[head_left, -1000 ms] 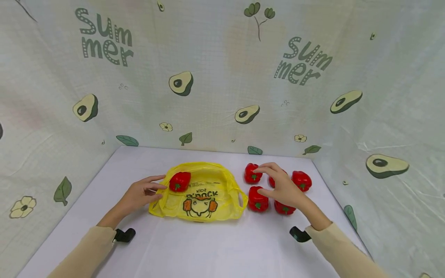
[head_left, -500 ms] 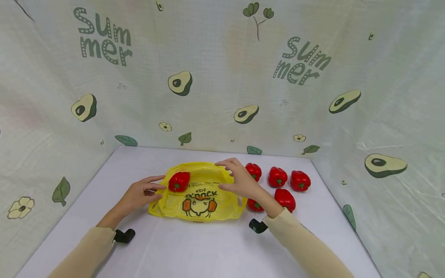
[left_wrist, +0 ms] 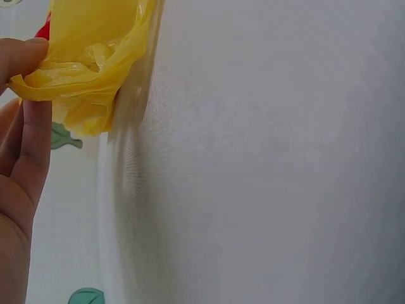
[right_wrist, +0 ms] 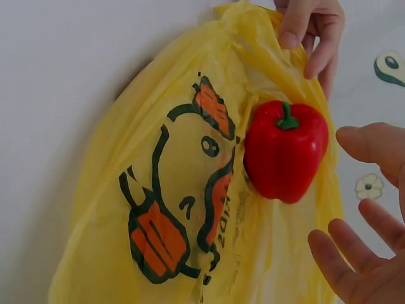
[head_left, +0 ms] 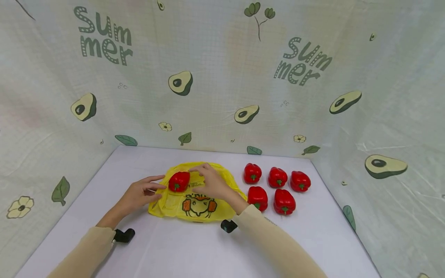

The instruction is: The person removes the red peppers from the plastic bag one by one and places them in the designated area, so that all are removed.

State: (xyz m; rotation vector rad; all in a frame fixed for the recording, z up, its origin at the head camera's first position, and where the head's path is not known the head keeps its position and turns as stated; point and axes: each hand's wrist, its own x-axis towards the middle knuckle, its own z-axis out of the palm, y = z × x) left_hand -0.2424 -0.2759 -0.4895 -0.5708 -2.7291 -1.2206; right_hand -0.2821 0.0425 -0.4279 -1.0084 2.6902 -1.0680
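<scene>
A yellow plastic bag [head_left: 174, 202] with a printed cartoon face lies on the table, its mouth spread. One red bell pepper [head_left: 179, 182] with a green stem lies on its left part. My left hand [head_left: 140, 195] pinches the bag's left edge; in the left wrist view the thumb [left_wrist: 25, 57] is over the plastic and a finger is beneath it. Over the middle of the bag, my right hand [head_left: 213, 185] has its fingers spread, holding nothing. The right wrist view has these fingers [right_wrist: 351, 247] just beside the pepper, with a gap between.
To the right of the bag stand several more red bell peppers [head_left: 284, 202] in two loose rows on the white table [head_left: 194, 251]. A patterned cloth [head_left: 215, 77] hangs behind and along both sides.
My right hand has moved left, from above the group of peppers on the right to over the bag, near the pepper there. The left hand has stayed at the bag's edge.
</scene>
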